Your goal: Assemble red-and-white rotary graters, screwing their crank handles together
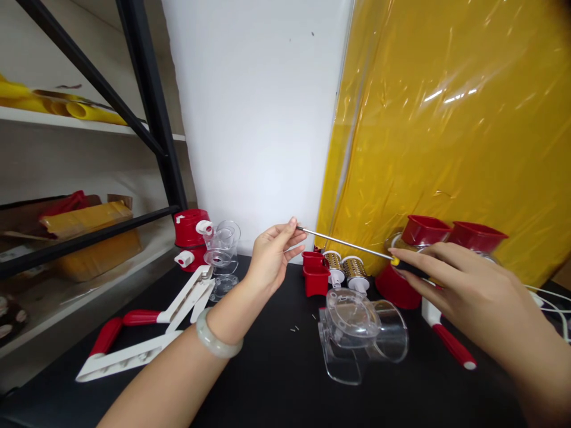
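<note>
A screwdriver point(343, 242) with a thin metal shaft, a yellow collar and a dark handle spans the gap between my hands, above the table. My right hand point(473, 291) is closed around its handle, which the fingers mostly hide. At the shaft's dark tip, my left hand point(274, 255) pinches with thumb and forefinger; whether a small part sits between them is too small to tell. Below the shaft, a clear plastic housing point(357, 321) lies on the black table point(272, 380). Several tiny metal pieces, perhaps screws or pins point(294, 329), are scattered left of the housing.
White crank arms with red handles point(140, 317) lie at left. Red bases point(191, 229) and clear parts point(223, 249) stand behind them. Red hoppers point(316, 276), metal grater drums point(355, 272) and red bins point(428, 229) stand at the back. A black-framed shelf point(151, 89) borders the left.
</note>
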The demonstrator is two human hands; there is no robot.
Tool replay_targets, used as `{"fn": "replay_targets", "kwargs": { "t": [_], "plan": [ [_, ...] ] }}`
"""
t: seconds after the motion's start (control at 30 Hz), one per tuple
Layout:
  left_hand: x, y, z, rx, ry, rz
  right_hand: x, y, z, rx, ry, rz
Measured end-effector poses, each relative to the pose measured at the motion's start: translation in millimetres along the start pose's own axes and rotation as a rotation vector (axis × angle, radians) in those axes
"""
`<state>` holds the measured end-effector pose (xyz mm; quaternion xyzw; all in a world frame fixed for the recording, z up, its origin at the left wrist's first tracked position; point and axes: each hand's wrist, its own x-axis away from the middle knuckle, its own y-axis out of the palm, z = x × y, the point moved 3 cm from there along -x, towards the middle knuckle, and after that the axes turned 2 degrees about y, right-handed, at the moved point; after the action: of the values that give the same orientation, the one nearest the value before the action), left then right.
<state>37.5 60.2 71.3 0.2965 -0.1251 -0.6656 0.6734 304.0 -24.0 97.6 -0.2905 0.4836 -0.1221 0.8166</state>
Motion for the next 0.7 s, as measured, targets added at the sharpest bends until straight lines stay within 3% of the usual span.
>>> {"fn": "replay_targets", "kwargs": {
  "t": [0.43, 0.7],
  "plan": [
    [-0.1, 0.9, -1.8, -0.010, 0.023, -0.035, 2.1, 4.8, 6.5, -0.128, 0.082, -0.088],
    [-0.9, 2.3, 0.1, -0.151, 0.069, -0.109, -3.0, 0.7, 7.5, -0.069, 0.000, 0.063]
  ]
}}
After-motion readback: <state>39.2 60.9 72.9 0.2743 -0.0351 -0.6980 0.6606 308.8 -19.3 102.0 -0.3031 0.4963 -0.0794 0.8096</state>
